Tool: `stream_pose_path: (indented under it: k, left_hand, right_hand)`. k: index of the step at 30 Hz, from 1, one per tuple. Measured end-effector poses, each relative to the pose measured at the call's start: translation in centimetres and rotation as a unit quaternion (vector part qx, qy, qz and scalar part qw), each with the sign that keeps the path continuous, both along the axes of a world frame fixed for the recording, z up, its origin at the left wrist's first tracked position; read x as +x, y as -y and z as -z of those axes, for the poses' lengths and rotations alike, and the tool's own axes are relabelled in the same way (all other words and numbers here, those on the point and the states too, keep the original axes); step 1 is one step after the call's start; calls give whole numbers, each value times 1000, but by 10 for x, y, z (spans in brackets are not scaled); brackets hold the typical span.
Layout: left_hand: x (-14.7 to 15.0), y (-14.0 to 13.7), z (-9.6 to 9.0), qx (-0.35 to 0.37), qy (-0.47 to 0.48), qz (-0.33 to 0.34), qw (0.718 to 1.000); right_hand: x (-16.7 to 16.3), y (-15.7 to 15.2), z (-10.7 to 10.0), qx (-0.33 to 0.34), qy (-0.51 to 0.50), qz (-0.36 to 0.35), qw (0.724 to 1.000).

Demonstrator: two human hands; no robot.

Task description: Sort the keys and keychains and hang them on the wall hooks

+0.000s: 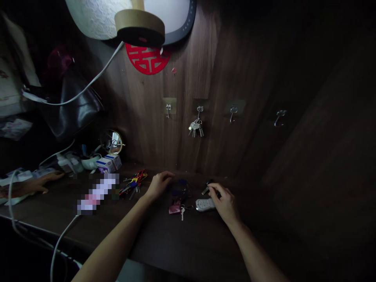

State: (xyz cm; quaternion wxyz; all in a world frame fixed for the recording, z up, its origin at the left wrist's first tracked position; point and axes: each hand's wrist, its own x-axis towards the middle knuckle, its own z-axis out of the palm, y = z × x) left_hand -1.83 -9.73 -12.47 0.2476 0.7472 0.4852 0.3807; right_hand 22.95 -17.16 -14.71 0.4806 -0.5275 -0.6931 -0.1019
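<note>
My right hand [225,200] is closed in a pinch at a small key with a dark head [205,190], just above the shelf. Beneath that hand lies a silver-grey remote-like object [203,205], partly covered by it. My left hand [158,185] rests near the back wall, its fingers reaching to the right and holding nothing that I can see. Between my hands lie a dark blue key bunch [183,190], dim and hard to make out, and a dark red fob [175,208] with a silver key [182,212] beside it.
A bunch of colourful keys [135,181] lies left of my left hand. Silver keys [196,127] hang from one of several wall hooks [233,112]. Farther left are a small box [108,163], a round mirror [112,141] and a white cable [60,239]. A lamp [140,26] hangs above.
</note>
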Motion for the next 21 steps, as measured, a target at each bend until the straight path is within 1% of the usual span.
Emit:
stream_pose_path:
  k: [5, 9, 12, 15, 18, 21]
  left_hand:
    - [1, 9, 17, -4, 12, 14, 1000]
    - [10, 9, 24, 30, -5, 22, 999]
    - [20, 4, 25, 85, -40, 36, 995]
    - [27, 0, 28, 120, -94, 87, 985]
    - [29, 1, 31, 108, -164, 134, 971]
    - [28, 4, 30, 91, -188, 141, 968]
  right_hand:
    - [1, 0, 0, -3, 3, -1, 1000]
    - [-4, -2, 1, -8, -4, 4, 1000]
    - [-11, -3, 1, -16, -11, 7, 1000]
    - [-14, -3, 3, -29, -11, -6, 1000]
    - [-14, -3, 4, -30, -12, -7, 999]
    - [-11, -3, 4, -24, -13, -1, 1000]
